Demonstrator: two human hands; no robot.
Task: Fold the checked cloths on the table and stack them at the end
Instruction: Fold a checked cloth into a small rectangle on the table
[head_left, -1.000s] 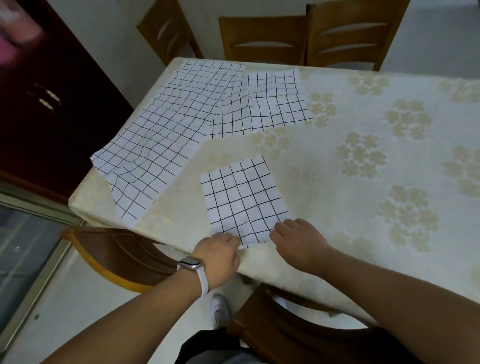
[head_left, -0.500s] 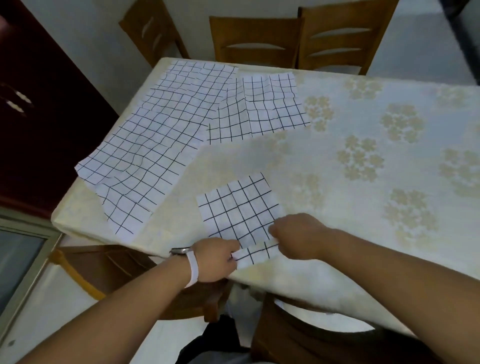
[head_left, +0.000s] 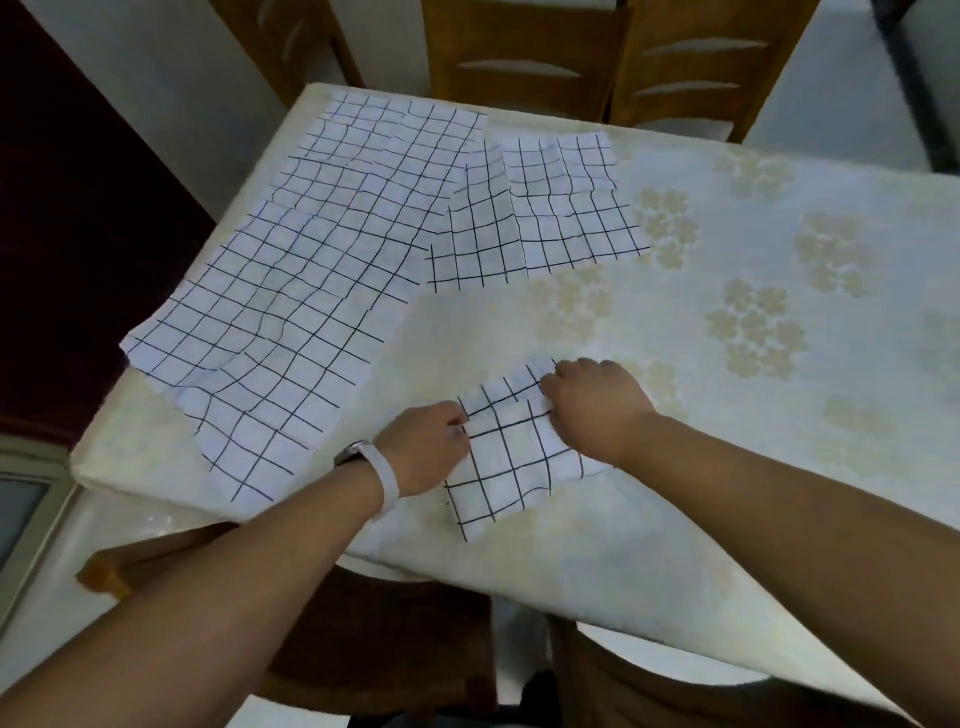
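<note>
1. One broad surface (head_left: 753, 467), under a pale covering printed with flower clusters, carries everything; the small cloth (head_left: 509, 467) lies close to its front edge.
2. Two wooden chairs (head_left: 524, 57) stand well beyond the small cloth, at the far side of the surface.
3. Several spread cloths (head_left: 291, 322), white with a black grid, lie wrinkled and overlapping to the left of and beyond the small cloth, apart from it.
4. The small cloth has the same check pattern and lies doubled over. Its upper layer is rumpled and its near corner points toward you.
5. Your right hand (head_left: 597, 405) sits on the far right part of the small cloth, with the grip clamped on the cloth's far corner and the fingers curled into the fabric.
6. Your left hand (head_left: 426, 449) is at the small cloth's left edge, its grip pinched together on that edge.
7. A watch (head_left: 387, 480) with a white strap sits on your left wrist, just left of the small cloth.
</note>
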